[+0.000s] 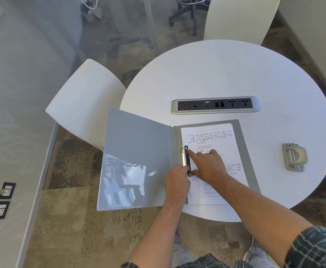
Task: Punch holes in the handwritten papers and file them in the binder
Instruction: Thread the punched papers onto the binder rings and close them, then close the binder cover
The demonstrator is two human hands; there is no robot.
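**A:** Going left to right here. Far left: open front cover of the binder (135, 157), glossy, hanging off the edge of the round bench (225, 74). At the spine: ring mechanism (185, 158), standing between cover and back board. Left hand (177, 180) down at the near end of that mechanism, grip curled onto the lower end, looks like pinching the tab there. Hard to say if the rings are apart or closed, too small to tell.

**B:** And the other one?

**A:** Right hand (209, 167) just beside it, lying over the handwritten papers (214, 144). Grip mostly spread, index finger stretched out and touching the upper ring, rest of the fingers flat on the sheet. Papers sitting on the back half of the binder, left edge right up at the rings.

**B:** So punching done already?

**A:** Probably. Hole punch (294, 157) parked well apart on the right, untouched. Reads like the filing step, near the end of the job.

**B:** Next move?

**A:** Guessing: getting the holes seated over both rings, then snapping the mechanism shut and folding the cover over. Needs the sheets kept square, otherwise a torn hole or a pinched fingertip. Power strip (215, 106) set into the bench further back, not involved.
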